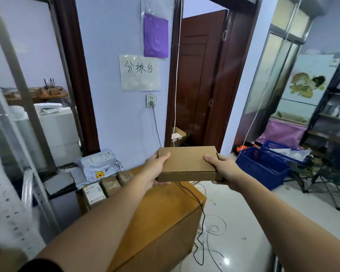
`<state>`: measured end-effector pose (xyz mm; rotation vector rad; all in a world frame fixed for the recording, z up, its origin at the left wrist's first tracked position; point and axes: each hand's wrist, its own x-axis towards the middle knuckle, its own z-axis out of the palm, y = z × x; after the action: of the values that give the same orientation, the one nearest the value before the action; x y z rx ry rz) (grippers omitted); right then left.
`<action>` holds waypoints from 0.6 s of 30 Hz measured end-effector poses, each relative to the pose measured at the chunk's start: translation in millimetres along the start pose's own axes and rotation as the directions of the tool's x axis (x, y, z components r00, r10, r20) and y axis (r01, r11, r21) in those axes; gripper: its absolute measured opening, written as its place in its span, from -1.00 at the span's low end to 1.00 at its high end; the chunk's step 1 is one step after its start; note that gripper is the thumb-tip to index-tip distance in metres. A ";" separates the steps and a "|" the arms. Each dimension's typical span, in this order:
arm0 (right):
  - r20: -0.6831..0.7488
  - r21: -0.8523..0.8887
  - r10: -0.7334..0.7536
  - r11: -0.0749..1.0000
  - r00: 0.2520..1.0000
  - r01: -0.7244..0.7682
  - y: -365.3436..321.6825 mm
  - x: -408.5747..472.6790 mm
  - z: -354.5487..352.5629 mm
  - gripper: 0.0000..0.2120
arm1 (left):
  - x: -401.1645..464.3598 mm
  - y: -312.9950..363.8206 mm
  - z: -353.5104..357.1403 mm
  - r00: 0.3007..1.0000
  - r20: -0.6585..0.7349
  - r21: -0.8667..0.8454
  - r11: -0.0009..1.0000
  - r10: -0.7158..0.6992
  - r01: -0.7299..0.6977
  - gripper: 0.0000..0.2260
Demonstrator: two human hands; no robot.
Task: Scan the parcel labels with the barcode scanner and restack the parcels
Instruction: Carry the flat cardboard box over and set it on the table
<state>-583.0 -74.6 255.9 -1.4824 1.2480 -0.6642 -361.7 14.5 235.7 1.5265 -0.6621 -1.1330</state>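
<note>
I hold a flat brown cardboard parcel [186,161] out in front of me, above the far end of a wooden table [165,216]. My left hand [155,169] grips its left edge with the thumb on top. My right hand [222,169] grips its right edge the same way. No label shows on the parcel's top or near side. Several taped brown parcels [114,183] and a labelled one [93,193] lie in a row at the table's left. Grey mailer bags [98,165] are heaped behind them. No barcode scanner is visible.
A black cable [199,218] hangs off the table's right edge to the tiled floor, among thin loose cords. Blue plastic baskets [261,167] stand on the floor at right, a folding chair [330,173] beyond them. A white perforated rack [10,203] is close at left. A brown door stands open ahead.
</note>
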 end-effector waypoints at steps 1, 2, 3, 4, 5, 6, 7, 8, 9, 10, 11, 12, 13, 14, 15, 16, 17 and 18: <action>0.018 0.004 -0.012 1.000 1.000 0.012 -1.2 6.0 -3.3 -0.61 | 3.7 1.3 3.3 1.000 -0.018 0.001 1.000 0.011 -0.011 -0.60; 0.031 0.013 -0.024 1.000 0.999 0.023 -2.3 12.3 -5.5 -0.66 | 7.1 3.7 5.0 0.999 -0.030 0.006 1.000 0.021 -0.021 -0.60; 0.044 0.023 -0.037 0.999 0.998 0.036 -3.5 20.2 -9.3 -0.69 | 12.0 6.7 8.4 0.998 -0.046 0.015 0.999 0.031 -0.030 -0.60; 0.060 0.034 -0.050 0.998 0.997 0.048 -3.8 29.4 -13.2 -0.70 | 17.3 9.7 11.9 0.997 -0.062 0.022 0.999 0.038 -0.036 -0.60; 0.073 0.044 -0.062 0.997 0.995 0.058 -5.0 39.4 -16.4 -0.70 | 23.6 13.7 15.5 0.996 -0.076 0.030 0.999 0.043 -0.041 -0.60; 0.085 0.051 -0.070 0.997 0.994 0.066 -5.6 51.6 -19.8 -0.70 | 31.9 17.2 19.1 0.995 -0.088 0.033 0.998 0.048 -0.045 -0.59; 0.094 0.058 -0.074 0.996 0.993 0.069 -6.2 62.7 -22.5 -0.71 | 39.3 20.5 22.1 0.994 -0.096 0.033 0.998 0.052 -0.049 -0.59; 0.102 0.068 -0.081 0.995 0.991 0.074 -7.2 76.8 -26.8 -0.73 | 49.2 25.0 27.1 0.993 -0.103 0.032 0.998 0.063 -0.060 -0.59; 0.111 0.075 -0.091 0.994 0.990 0.083 -8.2 91.0 -31.7 -0.73 | 60.2 28.9 32.2 0.992 -0.108 0.031 0.997 0.072 -0.069 -0.60; 0.118 0.077 -0.097 0.993 0.988 0.088 -9.2 105.1 -37.1 -0.73 | 70.9 32.9 38.6 0.991 -0.112 0.030 0.997 0.075 -0.072 -0.61; 0.124 0.075 -0.102 0.993 0.987 0.093 -11.5 118.6 -43.4 -0.74 | 81.6 37.4 46.0 0.990 -0.116 0.030 0.997 0.077 -0.074 -0.62; 0.129 0.072 -0.102 0.993 0.986 0.093 -13.0 129.9 -48.9 -0.75 | 90.3 40.9 52.5 0.990 -0.118 0.030 0.997 0.078 -0.075 -0.63; 0.135 0.073 -0.097 0.993 0.986 0.088 -13.6 141.6 -56.4 -0.78 | 100.6 43.5 61.2 0.989 -0.125 0.035 0.997 0.075 -0.071 -0.62; 0.136 0.075 -0.088 0.994 0.987 0.079 -13.1 153.4 -64.3 -0.82 | 110.7 45.5 70.0 0.988 -0.135 0.034 0.997 0.072 -0.068 -0.60; 0.141 0.076 -0.082 0.995 0.987 0.072 -13.7 165.8 -72.6 -0.85 | 121.0 47.9 78.8 0.987 -0.146 0.028 0.997 0.072 -0.068 -0.57; 0.152 0.076 -0.074 0.995 0.986 0.063 -14.6 178.5 -80.9 -0.86 | 130.8 50.5 87.6 0.985 -0.158 0.019 0.997 0.073 -0.071 -0.56; 0.157 0.076 -0.066 0.996 0.985 0.055 -16.0 188.6 -87.6 -0.86 | 137.5 52.6 94.9 0.984 -0.166 0.014 0.997 0.072 -0.071 -0.55; 0.165 0.072 -0.064 0.996 0.984 0.052 -17.8 200.4 -94.6 -0.84 | 146.1 55.3 103.7 0.983 -0.172 0.009 0.998 0.068 -0.067 -0.55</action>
<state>-599.1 -296.2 261.7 -1.4909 1.0482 -0.6015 -389.8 -170.7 245.1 1.5722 -0.5934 -0.9375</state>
